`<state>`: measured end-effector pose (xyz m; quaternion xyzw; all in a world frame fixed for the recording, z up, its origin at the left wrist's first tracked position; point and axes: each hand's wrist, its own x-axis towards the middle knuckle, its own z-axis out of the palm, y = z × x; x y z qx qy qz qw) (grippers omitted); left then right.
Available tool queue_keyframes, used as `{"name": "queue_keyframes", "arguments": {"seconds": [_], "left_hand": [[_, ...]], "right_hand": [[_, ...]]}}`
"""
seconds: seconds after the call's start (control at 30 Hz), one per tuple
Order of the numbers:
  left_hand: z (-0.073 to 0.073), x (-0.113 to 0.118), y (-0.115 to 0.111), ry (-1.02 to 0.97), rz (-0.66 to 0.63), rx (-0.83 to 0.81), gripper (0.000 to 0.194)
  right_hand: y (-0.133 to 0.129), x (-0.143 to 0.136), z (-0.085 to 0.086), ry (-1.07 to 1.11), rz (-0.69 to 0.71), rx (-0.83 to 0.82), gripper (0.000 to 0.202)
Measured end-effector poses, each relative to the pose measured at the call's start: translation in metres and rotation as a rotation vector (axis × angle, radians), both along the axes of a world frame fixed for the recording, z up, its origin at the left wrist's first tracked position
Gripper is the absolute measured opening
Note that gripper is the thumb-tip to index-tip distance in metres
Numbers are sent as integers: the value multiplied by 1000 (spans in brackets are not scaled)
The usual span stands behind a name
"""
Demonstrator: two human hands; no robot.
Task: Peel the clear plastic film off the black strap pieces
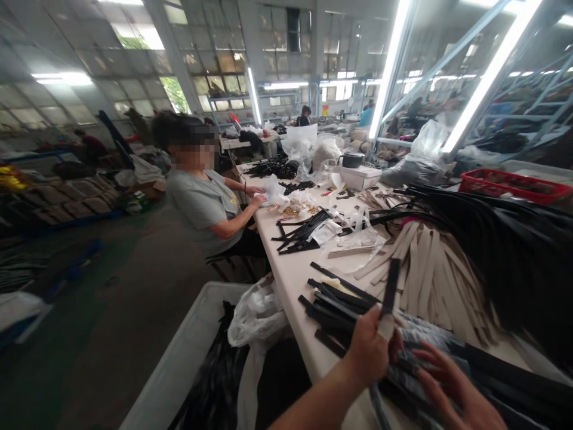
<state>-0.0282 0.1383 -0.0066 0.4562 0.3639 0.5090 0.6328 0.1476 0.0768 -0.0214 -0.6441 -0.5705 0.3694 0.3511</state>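
My left hand (369, 346) is closed around a dark strap (393, 280), whose flat end sticks up above the thumb. A pale patch shows on the strap just beside the thumb. To the right, my right hand (456, 391) has its fingers apart, and I see nothing gripped in it. It hovers by or touches the clear plastic wrap (425, 328) around a bundle of black straps; contact is unclear. Loose ends of black straps (331, 298) lie on the table left of my hands. Beyond them fans out a pile of beige strips (425, 269).
A large heap of black straps (492, 251) covers the right side, near a red basket (514, 185). Across the table (286, 286), a seated person (203, 203) handles plastic and small parts. A white bin (179, 352) with black strips stands below the left edge.
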Motion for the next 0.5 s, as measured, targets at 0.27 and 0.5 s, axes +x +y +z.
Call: {"name": "queue_keyframes", "arguments": {"seconds": [0.27,0.5], "left_hand": [[6,-5,-9,464,-174,159,30],[-3,4,12,490,-264,210,23]], "right_hand": [[79,-4,37,33,181,151,34],[79,14,87,47,-33,253,27]]}}
